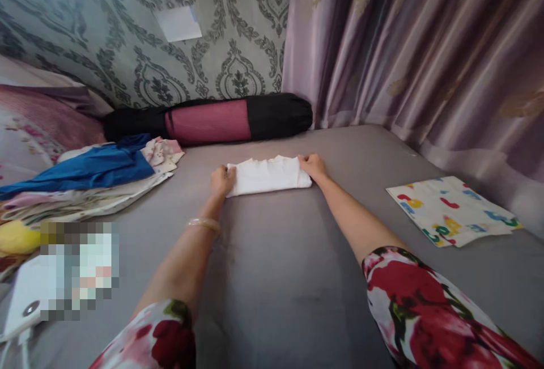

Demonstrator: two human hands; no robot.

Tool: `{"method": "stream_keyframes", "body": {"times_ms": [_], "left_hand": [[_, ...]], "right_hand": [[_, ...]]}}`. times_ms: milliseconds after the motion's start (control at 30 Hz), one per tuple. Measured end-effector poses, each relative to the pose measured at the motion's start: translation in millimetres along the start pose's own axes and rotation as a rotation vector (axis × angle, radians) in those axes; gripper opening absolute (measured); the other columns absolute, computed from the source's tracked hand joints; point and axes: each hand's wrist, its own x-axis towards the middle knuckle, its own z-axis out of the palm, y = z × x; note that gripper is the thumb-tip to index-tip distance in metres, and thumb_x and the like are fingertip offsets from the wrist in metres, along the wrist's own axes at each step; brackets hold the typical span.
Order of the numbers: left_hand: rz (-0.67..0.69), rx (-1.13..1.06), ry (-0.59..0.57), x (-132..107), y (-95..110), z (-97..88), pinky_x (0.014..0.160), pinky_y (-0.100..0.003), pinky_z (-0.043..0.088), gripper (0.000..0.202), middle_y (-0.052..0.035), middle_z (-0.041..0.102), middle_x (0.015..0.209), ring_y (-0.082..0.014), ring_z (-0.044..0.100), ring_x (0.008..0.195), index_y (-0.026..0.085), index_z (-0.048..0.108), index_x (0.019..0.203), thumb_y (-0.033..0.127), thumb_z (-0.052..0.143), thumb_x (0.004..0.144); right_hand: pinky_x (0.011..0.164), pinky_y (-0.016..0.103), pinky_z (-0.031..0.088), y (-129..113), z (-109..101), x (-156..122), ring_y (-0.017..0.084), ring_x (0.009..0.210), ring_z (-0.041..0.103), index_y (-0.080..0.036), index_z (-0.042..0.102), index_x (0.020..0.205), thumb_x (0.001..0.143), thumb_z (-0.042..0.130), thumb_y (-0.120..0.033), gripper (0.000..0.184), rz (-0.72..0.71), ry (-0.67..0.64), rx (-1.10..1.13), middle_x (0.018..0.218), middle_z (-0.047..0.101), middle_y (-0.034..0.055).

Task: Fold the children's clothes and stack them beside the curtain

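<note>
A white folded garment (270,177) lies flat on the grey sheet (293,272), in the middle of the view. Its upper edge is uneven, with a neckline-like dip, while the lower edge runs nearly straight. My left hand (222,181) grips its left end, fingers closed on the cloth. At the opposite upper corner, my right hand (313,166) pinches the fabric between thumb and fingers. Some of the fingertips on both hands are hidden by the cloth or the hand itself.
A black and pink roll-shaped bag (208,121) lies against the wall. Piled clothes (93,168) are at the left, near a white device with cables (34,289). A folded cloth with colourful letters (450,210) lies at the right, below the purple curtain (382,46).
</note>
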Motion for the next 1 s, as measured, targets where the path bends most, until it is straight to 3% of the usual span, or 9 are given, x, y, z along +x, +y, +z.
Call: {"method": "stream_keyframes", "body": {"times_ms": [167,300,400,600,767,1000], "left_hand": [[-0.072,-0.124,-0.042,-13,-22,-20.9,0.070,-0.028,0.044,0.047,-0.0121,0.070,0.088,-0.0242,0.064,0.086,0.013,0.067,0.088,0.055,0.049,0.082],[0.014,-0.231,-0.141,-46,-47,-39.1,0.056,-0.025,0.039,0.049,-0.0022,0.061,0.063,-0.0175,0.057,0.064,0.015,0.067,0.076,0.062,0.055,0.073],[0.123,-0.257,-0.198,-65,-55,-43.7,0.054,-0.025,0.038,0.050,-0.0008,0.058,0.060,-0.0162,0.054,0.061,0.015,0.069,0.077,0.063,0.060,0.068],[0.144,-0.197,-0.063,-74,-46,-30.5,0.064,-0.028,0.044,0.041,-0.0072,0.066,0.081,-0.0205,0.059,0.074,0.015,0.072,0.084,0.051,0.064,0.067],[0.098,-0.225,-0.036,-77,-34,-26.4,0.068,-0.029,0.045,0.041,-0.0071,0.069,0.079,-0.0217,0.062,0.077,0.015,0.073,0.091,0.047,0.056,0.073],[0.112,-0.180,0.063,-65,-8,-40.3,0.076,-0.028,0.046,0.038,-0.0082,0.073,0.086,-0.0223,0.065,0.084,0.014,0.074,0.094,0.039,0.051,0.076]], "right_hand": [[0.060,0.023,0.042,27,-16,-14,0.017,0.070,0.064,-0.015,0.070,0.082,0.094,0.040,-0.044,0.043,-0.018,-0.113,0.117,0.077,0.070,0.0082],[0.060,0.021,0.040,54,-25,-42,0.015,0.071,0.062,-0.018,0.069,0.079,0.086,0.051,-0.030,0.023,-0.146,-0.152,0.102,0.076,0.069,0.0021],[0.065,0.020,0.041,59,-28,-61,0.014,0.076,0.062,-0.019,0.070,0.083,0.081,0.057,-0.023,0.014,-0.255,-0.222,0.126,0.082,0.070,0.0013],[0.065,0.024,0.041,43,-25,-81,0.017,0.078,0.063,-0.020,0.072,0.088,0.081,0.063,-0.038,0.022,-0.205,-0.126,0.050,0.090,0.072,0.0048],[0.066,0.024,0.041,40,-21,-79,0.017,0.079,0.064,-0.020,0.073,0.086,0.083,0.061,-0.035,0.020,-0.220,-0.073,0.070,0.088,0.073,0.0044],[0.060,0.023,0.037,22,-36,-62,0.017,0.073,0.061,-0.019,0.073,0.082,0.085,0.052,-0.028,0.023,-0.344,-0.044,-0.013,0.080,0.071,0.0039]]}}
